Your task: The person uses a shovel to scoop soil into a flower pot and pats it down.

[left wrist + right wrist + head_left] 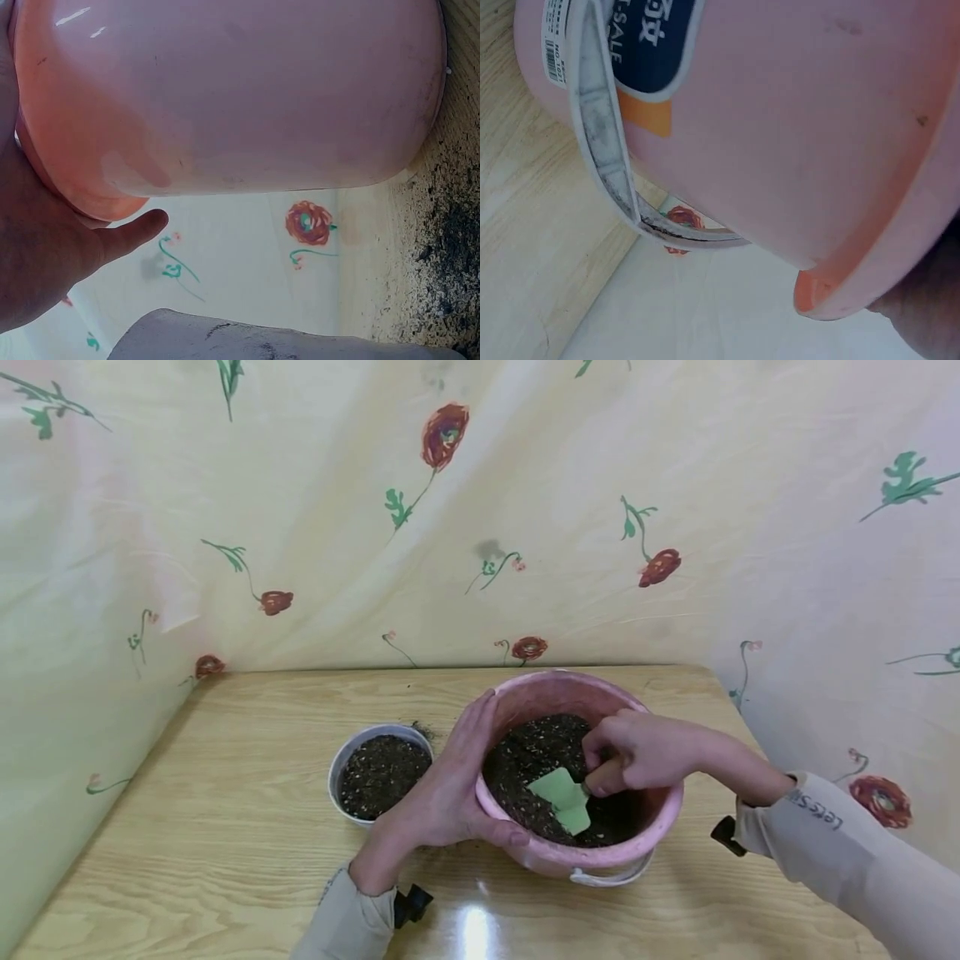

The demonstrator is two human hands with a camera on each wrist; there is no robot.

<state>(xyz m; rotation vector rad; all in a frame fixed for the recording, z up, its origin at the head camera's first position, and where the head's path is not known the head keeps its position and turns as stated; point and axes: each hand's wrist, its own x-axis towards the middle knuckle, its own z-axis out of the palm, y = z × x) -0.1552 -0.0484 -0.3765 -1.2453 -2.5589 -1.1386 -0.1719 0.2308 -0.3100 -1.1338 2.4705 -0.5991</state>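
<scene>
A pink bucket (536, 853) with dark soil (517, 797) inside leans toward the person on the wooden table. My left hand (450, 789) steadies its left side, fingers stretched along the rim and thumb across the near side. In the left wrist view, one straight finger (135, 234) sticks out past the bucket wall. My right hand (645, 750) reaches inside the bucket and grips the handle of a small trowel. The green blade of the trowel (562, 797) lies on the soil, pointing left. The right wrist view shows mostly the bucket's outer wall (780, 135); the trowel is hidden there.
Left of the bucket stands a round white pot (337, 802) holding soil. Loose soil (423, 731) is scattered beside it on the wooden table (225, 827). A grey bucket handle (604, 142) hangs on the outside. Flower-printed sheeting (337, 510) surrounds the table.
</scene>
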